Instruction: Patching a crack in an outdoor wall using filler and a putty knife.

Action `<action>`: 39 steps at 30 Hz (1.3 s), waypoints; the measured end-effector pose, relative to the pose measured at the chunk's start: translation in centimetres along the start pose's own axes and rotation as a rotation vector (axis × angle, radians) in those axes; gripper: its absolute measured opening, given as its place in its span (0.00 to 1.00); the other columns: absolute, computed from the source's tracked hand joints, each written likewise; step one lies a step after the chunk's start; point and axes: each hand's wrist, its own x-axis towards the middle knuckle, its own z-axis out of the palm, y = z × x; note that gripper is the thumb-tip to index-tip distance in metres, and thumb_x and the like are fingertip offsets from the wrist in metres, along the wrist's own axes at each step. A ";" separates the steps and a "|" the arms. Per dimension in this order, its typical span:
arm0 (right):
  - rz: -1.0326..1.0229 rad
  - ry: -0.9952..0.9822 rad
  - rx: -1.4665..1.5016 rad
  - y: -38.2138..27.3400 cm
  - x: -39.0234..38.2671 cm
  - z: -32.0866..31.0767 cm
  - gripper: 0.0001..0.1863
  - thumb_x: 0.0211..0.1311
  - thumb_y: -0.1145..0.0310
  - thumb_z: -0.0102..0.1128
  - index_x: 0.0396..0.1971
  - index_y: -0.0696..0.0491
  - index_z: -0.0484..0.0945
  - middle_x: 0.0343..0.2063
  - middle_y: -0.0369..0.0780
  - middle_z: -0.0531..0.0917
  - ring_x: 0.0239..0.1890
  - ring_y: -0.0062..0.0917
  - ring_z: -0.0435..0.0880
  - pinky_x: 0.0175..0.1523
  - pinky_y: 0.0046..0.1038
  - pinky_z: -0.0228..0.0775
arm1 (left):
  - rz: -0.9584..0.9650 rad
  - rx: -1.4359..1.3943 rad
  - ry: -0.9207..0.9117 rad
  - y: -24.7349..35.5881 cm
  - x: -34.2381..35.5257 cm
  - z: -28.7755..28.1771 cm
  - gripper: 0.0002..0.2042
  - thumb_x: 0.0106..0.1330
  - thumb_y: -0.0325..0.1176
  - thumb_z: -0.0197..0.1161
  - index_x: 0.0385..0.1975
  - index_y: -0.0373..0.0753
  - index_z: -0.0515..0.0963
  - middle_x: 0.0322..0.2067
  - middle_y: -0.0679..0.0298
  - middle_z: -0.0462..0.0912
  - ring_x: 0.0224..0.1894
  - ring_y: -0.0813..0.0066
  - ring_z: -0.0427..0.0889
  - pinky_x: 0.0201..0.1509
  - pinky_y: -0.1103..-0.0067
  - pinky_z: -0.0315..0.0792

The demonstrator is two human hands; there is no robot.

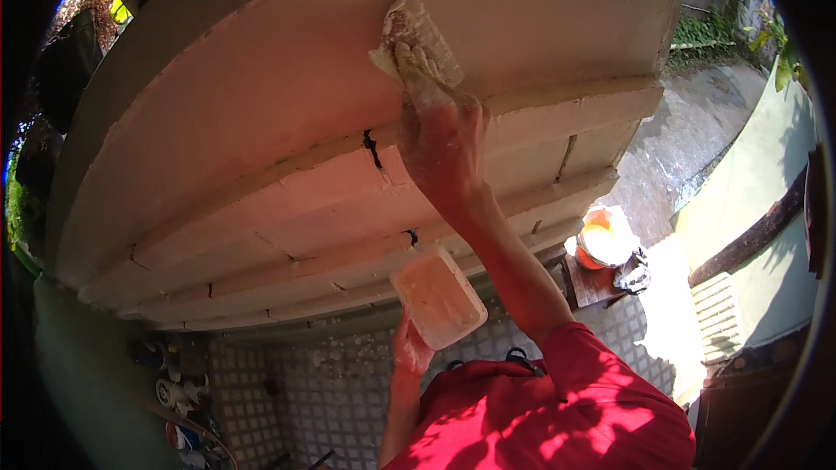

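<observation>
My right hand (440,135) reaches up and is closed on a flat, pale rectangular putty spreader (422,35) smeared with whitish paste. The spreader lies against a large curved panel (287,70), pale and pinkish, with stepped ledges below. Paste also coats my right fingers. Lower down, my left hand (411,348) grips a shallow rectangular plastic tub (464,327) from below and the side. The tub is tilted toward the panel, and its surface looks pinkish white. Dark cracks (373,148) cut through the ledges between the spreader and the tub.
To the right, an orange bucket (596,248) stands on a reddish-brown stand (592,285) beside a crumpled dark plastic bag (634,274). Patterned tiles (331,383) cover the floor below. Assorted items (178,392) crowd the lower left. A pale wall (740,183) borders the right.
</observation>
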 end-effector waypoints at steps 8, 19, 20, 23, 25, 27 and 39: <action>0.274 0.110 0.037 0.4 0.7 -4.9 0.12 0.60 0.78 0.52 0.42 0.59 0.79 0.25 0.49 0.80 0.21 0.42 0.79 0.27 0.34 0.70 | 0.021 -0.012 0.045 1.1 -1.0 -1.3 0.25 0.72 0.42 0.45 0.66 0.40 0.56 0.64 0.60 0.63 0.66 0.62 0.63 0.69 0.61 0.57; 0.138 -0.061 0.172 -1.0 0.0 -3.3 0.08 0.61 0.75 0.56 0.38 0.61 0.79 0.23 0.49 0.78 0.25 0.25 0.82 0.28 0.26 0.71 | -0.013 0.018 0.057 0.9 -0.4 -0.7 0.25 0.72 0.41 0.47 0.66 0.39 0.57 0.64 0.60 0.64 0.65 0.63 0.64 0.68 0.62 0.58; 0.331 -0.031 0.447 -0.6 -0.3 -4.4 0.09 0.61 0.75 0.55 0.40 0.61 0.78 0.28 0.48 0.81 0.27 0.25 0.83 0.30 0.26 0.75 | -0.017 0.057 0.051 1.0 -0.3 -0.5 0.27 0.71 0.43 0.49 0.66 0.38 0.56 0.64 0.61 0.63 0.65 0.65 0.63 0.68 0.67 0.58; 0.694 -0.002 0.846 1.0 -2.1 -8.9 0.12 0.63 0.75 0.54 0.45 0.60 0.75 0.36 0.45 0.83 0.31 0.25 0.84 0.34 0.26 0.81 | -0.056 0.080 0.067 0.8 0.4 0.8 0.27 0.71 0.43 0.49 0.66 0.38 0.56 0.64 0.61 0.62 0.65 0.66 0.63 0.68 0.68 0.58; 0.871 -0.006 0.968 2.1 -4.1 -11.8 0.14 0.63 0.74 0.53 0.48 0.60 0.74 0.38 0.43 0.83 0.33 0.26 0.85 0.36 0.27 0.83 | -0.096 0.009 0.068 0.7 1.1 1.2 0.24 0.72 0.40 0.48 0.65 0.40 0.58 0.63 0.62 0.64 0.64 0.65 0.65 0.67 0.65 0.60; 0.926 -0.025 1.129 2.7 -6.7 -14.5 0.16 0.64 0.74 0.53 0.51 0.59 0.71 0.40 0.44 0.83 0.34 0.25 0.85 0.35 0.26 0.82 | -0.095 0.045 0.031 0.5 1.3 1.9 0.24 0.72 0.40 0.48 0.65 0.40 0.58 0.63 0.62 0.65 0.64 0.66 0.65 0.67 0.66 0.59; 1.316 0.032 0.862 4.1 -15.4 -22.5 0.14 0.63 0.72 0.54 0.48 0.59 0.72 0.36 0.40 0.82 0.29 0.19 0.82 0.23 0.17 0.70 | -0.195 0.113 -0.058 -4.9 3.5 5.8 0.27 0.72 0.44 0.49 0.67 0.43 0.53 0.65 0.65 0.62 0.65 0.71 0.63 0.68 0.71 0.58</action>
